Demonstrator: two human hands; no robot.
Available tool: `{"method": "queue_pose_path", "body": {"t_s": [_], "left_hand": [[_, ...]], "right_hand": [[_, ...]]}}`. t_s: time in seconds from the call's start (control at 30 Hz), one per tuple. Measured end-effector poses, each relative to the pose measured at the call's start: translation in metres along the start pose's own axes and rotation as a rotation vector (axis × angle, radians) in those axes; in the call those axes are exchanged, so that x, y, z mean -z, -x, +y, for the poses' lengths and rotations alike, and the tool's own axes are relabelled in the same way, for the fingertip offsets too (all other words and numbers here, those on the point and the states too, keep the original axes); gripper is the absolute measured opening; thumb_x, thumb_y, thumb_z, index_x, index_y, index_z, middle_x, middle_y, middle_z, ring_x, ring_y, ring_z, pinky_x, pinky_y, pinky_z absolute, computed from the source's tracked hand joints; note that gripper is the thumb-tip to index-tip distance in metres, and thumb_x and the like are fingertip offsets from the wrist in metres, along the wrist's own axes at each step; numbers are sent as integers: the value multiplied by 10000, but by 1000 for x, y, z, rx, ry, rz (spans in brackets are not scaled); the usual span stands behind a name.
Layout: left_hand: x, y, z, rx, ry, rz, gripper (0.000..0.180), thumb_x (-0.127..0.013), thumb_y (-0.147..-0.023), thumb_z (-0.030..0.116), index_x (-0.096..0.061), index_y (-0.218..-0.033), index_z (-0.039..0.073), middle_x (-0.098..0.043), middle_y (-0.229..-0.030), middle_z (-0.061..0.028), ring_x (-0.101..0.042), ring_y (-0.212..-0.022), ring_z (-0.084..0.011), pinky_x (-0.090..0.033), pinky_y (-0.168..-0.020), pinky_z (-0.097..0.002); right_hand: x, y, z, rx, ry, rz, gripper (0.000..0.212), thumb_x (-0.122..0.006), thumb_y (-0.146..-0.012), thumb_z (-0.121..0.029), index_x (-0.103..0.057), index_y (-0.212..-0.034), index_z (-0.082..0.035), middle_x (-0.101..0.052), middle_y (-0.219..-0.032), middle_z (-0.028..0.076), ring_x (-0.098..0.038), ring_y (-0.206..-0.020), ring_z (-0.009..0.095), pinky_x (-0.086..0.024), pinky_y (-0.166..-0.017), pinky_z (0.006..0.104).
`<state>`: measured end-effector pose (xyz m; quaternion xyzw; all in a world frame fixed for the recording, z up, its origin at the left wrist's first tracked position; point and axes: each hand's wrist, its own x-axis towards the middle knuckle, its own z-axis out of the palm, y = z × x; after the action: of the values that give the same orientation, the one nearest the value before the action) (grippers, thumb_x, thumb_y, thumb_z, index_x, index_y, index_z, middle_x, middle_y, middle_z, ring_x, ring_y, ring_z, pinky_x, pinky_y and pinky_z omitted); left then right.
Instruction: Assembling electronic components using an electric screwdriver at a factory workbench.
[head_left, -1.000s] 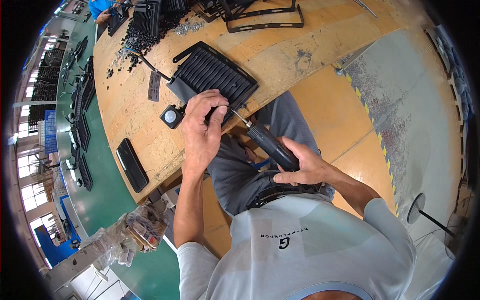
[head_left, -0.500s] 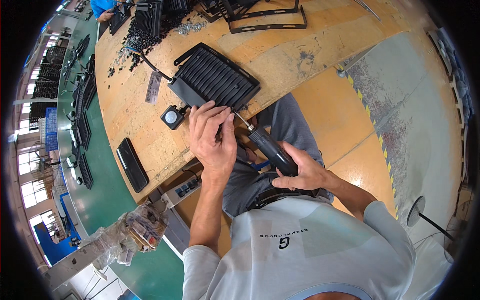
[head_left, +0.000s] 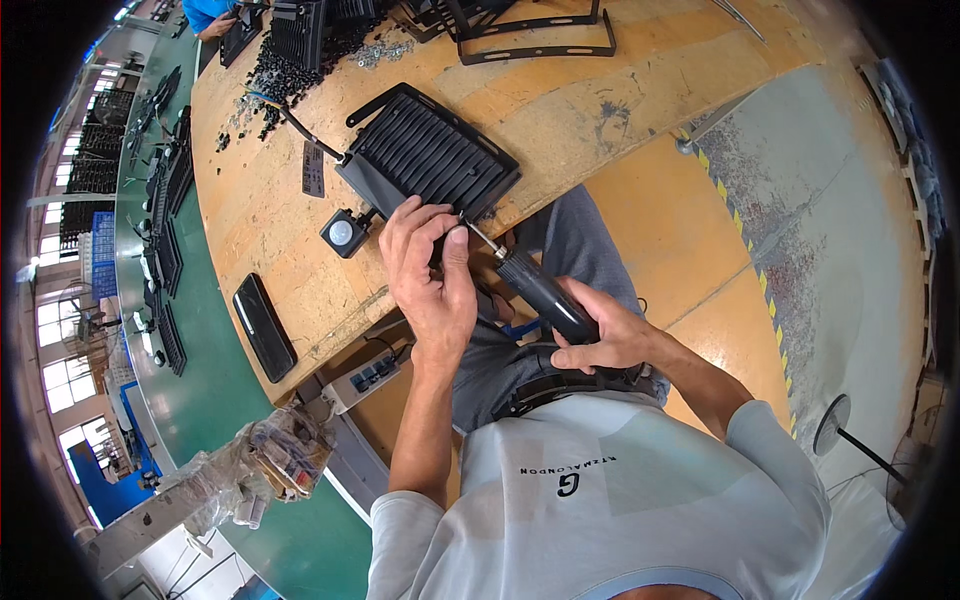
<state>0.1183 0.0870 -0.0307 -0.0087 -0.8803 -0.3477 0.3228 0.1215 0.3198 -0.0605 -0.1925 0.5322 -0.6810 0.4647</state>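
Observation:
A black floodlight (head_left: 435, 150) lies ribbed back up near the table's edge, with a cable at its left corner and a small motion sensor (head_left: 342, 233) with a white dome beside it. My right hand (head_left: 608, 335) is wrapped round a black electric screwdriver (head_left: 545, 295). The screwdriver's thin metal bit points up and left to the near corner of the light. My left hand (head_left: 430, 275) is at that corner, thumb and fingertips pinched close to the bit's tip. Whatever sits between those fingertips is too small and hidden to name.
A dark phone (head_left: 264, 328) lies at the table's left edge. Black screws (head_left: 285, 85) and silver hardware (head_left: 380, 52) are heaped at the back, near black brackets (head_left: 535, 50). A label (head_left: 313, 168) lies by the cable. Across the table a person's hand (head_left: 217, 27) works.
My left thumb has shifted slightly down, away from the fingertips, and the bit's tip shows more. The label by the cable now looks darker. The light stays almost in place.

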Motion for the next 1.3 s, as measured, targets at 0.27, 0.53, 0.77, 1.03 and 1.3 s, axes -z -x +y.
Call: {"method": "queue_pose_path", "body": {"t_s": [0.27,0.53,0.77,1.03,1.3], "left_hand": [[1,7,4,-63,-184,49,68,-755,-856,40,-730,-916,20,-715,-1023,-107,-589,-1201,-347,-429,-1042,-466],[-5,10,1,-91,-240,110,115,-786,-792,0,-741,-893,30,-726,-989,-88,-637,-1172,-330,-461,-1023,-448],[-5,11,0,-94,-256,114,117,-789,-788,-4,-740,-888,32,-727,-989,-87,-639,-1177,-325,-468,-1012,-439],[3,10,-2,31,9,166,229,-754,-821,-11,-731,-1048,12,-679,-1155,-172,-628,-1145,-342,-460,-1018,-440],[19,0,-11,-119,-289,-149,281,-673,-882,-5,-753,-1147,43,-685,-1287,-105,-508,-1380,-321,-393,-1138,-482]], "right_hand": [[-1,3,-2,-22,79,54,740,-821,-853,-228,-399,-1425,-22,-571,-822,25,-567,-576,90,-477,-516,263],[-8,3,1,-5,68,66,686,-817,-860,-233,-424,-1373,-4,-572,-826,29,-567,-572,89,-476,-512,261],[-10,2,2,-6,11,57,639,-802,-875,-214,-420,-1339,2,-563,-812,28,-554,-548,84,-467,-493,251],[-14,3,-3,-38,-66,32,600,-775,-896,-179,-410,-1338,-1,-562,-785,25,-557,-542,83,-459,-484,247],[-23,7,-28,-145,-184,43,611,-763,-906,-198,-379,-1336,3,-549,-767,35,-572,-528,119,-468,-480,272]]}}
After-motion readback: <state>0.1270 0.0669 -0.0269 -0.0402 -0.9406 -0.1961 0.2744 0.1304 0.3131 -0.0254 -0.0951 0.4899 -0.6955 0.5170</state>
